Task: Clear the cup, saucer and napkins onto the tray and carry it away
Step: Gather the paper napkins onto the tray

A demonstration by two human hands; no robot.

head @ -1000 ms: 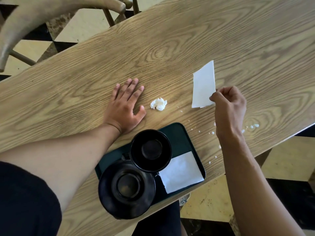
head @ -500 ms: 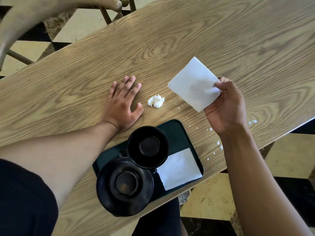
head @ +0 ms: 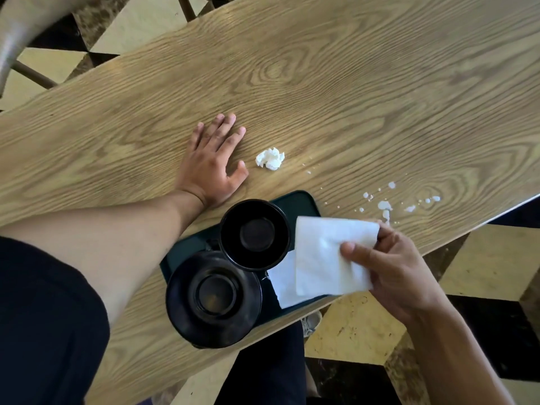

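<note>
I see a long wooden table [head: 336, 92] with heavy grain, over a floor [head: 493, 258] of cream and dark tiles. Part of a chair [head: 17, 30] shows past the far left edge.

My left hand [head: 209, 166] lies flat on the wood, palm down, fingers spread and straight, holding nothing. Just right of its thumb sits 1 crumpled napkin ball [head: 270, 158], near but not touching. Farther right, a scatter of small white crumbs [head: 384, 204] lies on the wood by the near edge, just beyond my right hand's fingertips.

My right hand [head: 391, 267] is closed in a pinch on 1 flat white napkin [head: 324, 255], thumb on top and fingers behind its right edge. The sheet hangs over the right part of the dark green tray [head: 301, 200], above a second flat napkin [head: 282, 287] that already lies there; I cannot tell whether the 2 sheets touch.

The tray sits at the near table edge, just below my left wrist. On it, left of my right hand, stand 1 black cup [head: 254, 233] and 1 black saucer [head: 213, 298], the cup's rim overlapping the saucer's far edge. That makes 3 napkins in all: 2 flat, 1 crumpled.
</note>
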